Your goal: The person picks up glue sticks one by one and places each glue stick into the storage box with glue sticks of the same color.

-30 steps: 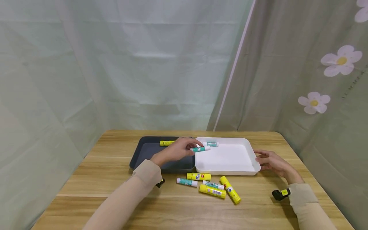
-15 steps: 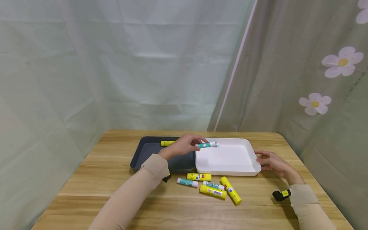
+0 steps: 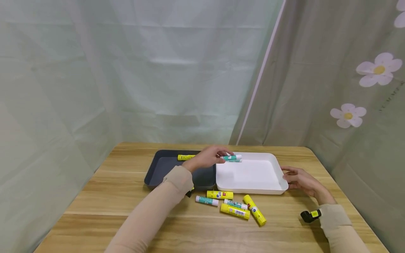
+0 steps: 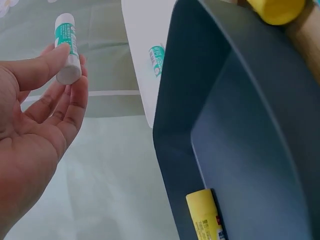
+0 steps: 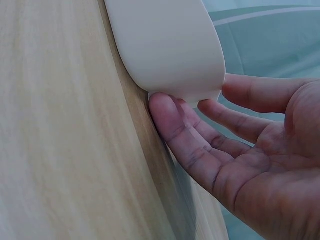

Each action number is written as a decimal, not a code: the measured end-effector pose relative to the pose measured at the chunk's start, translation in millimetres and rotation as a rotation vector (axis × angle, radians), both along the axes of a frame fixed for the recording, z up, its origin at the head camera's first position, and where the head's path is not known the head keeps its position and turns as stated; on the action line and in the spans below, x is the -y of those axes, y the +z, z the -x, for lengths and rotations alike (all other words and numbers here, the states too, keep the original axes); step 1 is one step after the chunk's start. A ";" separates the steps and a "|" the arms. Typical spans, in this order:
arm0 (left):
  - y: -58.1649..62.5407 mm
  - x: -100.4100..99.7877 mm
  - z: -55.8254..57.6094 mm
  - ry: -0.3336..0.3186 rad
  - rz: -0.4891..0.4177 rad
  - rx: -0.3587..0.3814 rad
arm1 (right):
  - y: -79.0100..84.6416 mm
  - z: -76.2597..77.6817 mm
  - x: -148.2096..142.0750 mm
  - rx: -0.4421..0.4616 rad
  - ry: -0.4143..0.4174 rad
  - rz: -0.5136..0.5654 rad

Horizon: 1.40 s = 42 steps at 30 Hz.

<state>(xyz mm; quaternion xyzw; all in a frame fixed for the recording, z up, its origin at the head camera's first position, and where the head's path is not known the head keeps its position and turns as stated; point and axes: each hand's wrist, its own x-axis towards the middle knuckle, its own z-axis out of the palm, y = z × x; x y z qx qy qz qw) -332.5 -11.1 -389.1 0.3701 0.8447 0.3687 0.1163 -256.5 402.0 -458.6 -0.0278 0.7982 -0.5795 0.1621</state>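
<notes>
My left hand (image 3: 210,157) pinches a teal-and-white glue stick (image 4: 65,35) between thumb and fingers, above the left back part of the white tray (image 3: 253,190). Behind it, another teal-and-white glue stick (image 4: 157,60) lies in that tray, partly hidden in the head view. With my right hand (image 3: 300,181) I hold the white tray's right side, the fingertips at its wall and rim in the right wrist view. A yellow glue stick (image 3: 186,157) lies at the back of the dark grey tray (image 3: 148,175), which stands against the white one.
In front of the trays on the wooden table (image 3: 95,211) lie more glue sticks. Yellow ones (image 3: 219,195) are mixed with teal-and-white ones (image 3: 207,200). Curtains (image 3: 174,77) hang behind the table and at its sides.
My left hand has moved right and slightly back with the glue stick, bringing it over the one lying in the white tray. The right hand stays at the tray's side.
</notes>
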 end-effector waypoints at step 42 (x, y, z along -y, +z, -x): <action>-10.0 -49.6 35.4 0.049 0.056 0.035 | -1.0 0.5 -2.3 -0.004 0.015 0.002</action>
